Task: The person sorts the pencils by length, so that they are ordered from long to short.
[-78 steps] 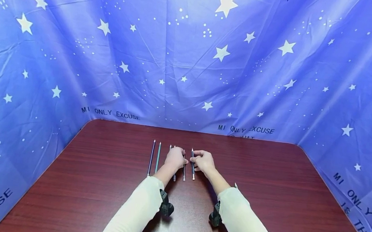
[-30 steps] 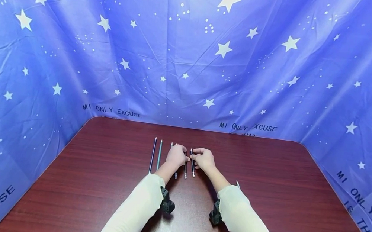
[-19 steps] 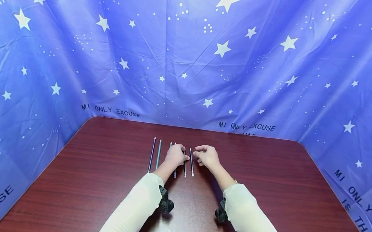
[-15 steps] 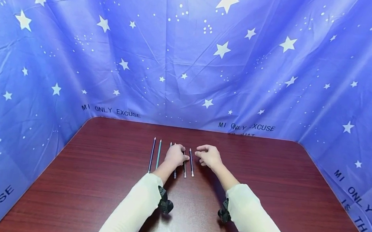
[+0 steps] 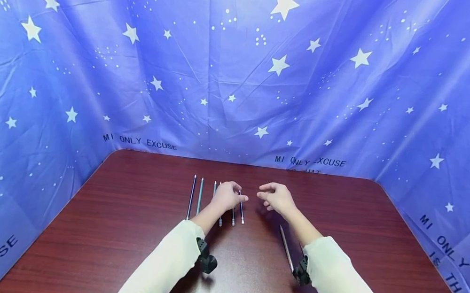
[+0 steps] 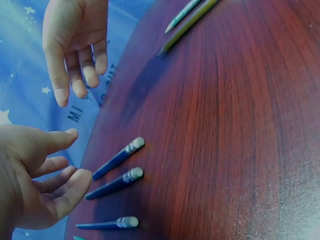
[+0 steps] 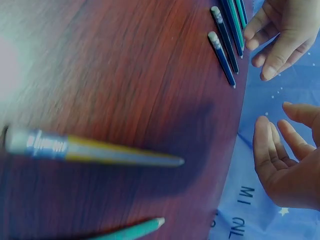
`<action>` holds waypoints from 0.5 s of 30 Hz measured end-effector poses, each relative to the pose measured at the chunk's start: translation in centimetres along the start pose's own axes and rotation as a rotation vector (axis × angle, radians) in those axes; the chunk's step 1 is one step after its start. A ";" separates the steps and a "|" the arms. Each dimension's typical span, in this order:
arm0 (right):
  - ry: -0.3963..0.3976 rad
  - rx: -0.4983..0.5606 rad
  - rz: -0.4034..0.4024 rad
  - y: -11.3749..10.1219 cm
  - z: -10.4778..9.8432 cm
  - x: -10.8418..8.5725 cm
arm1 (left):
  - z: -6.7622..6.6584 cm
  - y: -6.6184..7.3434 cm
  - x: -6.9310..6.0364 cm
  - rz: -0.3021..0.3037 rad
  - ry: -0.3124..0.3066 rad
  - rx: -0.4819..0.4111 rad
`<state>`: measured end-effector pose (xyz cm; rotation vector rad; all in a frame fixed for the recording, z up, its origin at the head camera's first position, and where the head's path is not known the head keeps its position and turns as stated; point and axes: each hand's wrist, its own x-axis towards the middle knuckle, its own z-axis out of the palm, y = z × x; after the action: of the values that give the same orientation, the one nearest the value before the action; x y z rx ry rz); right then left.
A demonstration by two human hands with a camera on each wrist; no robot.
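Note:
Several pencils lie side by side in the middle of the table, among them a dark blue pencil (image 5: 191, 198) at the left end, a teal pencil (image 5: 200, 195) beside it, and a dark pencil with a white eraser (image 5: 242, 212) at the right end. My left hand (image 5: 228, 197) hovers over the right part of this row, fingers loosely bent, and hides the middle of some pencils. Nothing is between its thumb and fingers in the left wrist view. To the right, my right hand (image 5: 279, 199) is raised above the table, relaxed and holding nothing.
A yellowish pencil (image 7: 110, 151) and a green pencil (image 7: 132, 230) lie apart from the row, near my right wrist. The dark red wooden table (image 5: 123, 249) ends at a blue star-patterned curtain (image 5: 208, 68). Black cameras are strapped to both wrists.
My right hand has let go of the rightmost pencil and drawn away to the right, uncovering a separate pencil. My left hand has come off the pencil beside it and shifted slightly right.

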<state>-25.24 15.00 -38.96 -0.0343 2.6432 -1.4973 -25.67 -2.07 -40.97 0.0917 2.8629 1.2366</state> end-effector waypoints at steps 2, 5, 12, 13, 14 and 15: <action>-0.001 -0.012 -0.006 0.1 -0.5 -0.2 | 0.1 0.2 -0.1 -0.005 -0.023 -0.037; -0.005 -0.023 -0.012 0.4 -1.3 -0.6 | 0.3 0.5 -0.4 -0.012 -0.056 -0.077; -0.011 -0.101 -0.015 1.3 -3.1 -1.7 | 1.2 1.9 -1.7 0.029 -0.101 -0.046; -0.012 -0.110 -0.010 1.4 -3.3 -1.9 | 1.4 2.2 -1.9 0.036 -0.112 -0.040; -0.014 -0.119 -0.008 1.6 -3.6 -2.1 | 1.6 2.4 -2.2 0.039 -0.127 -0.047; -0.018 -0.129 -0.009 1.7 -3.8 -2.3 | 1.8 2.7 -2.4 0.044 -0.140 -0.052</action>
<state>-23.28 19.31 -38.28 -0.0700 2.7246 -1.3208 -23.05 0.88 -40.26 0.2315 2.7223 1.2575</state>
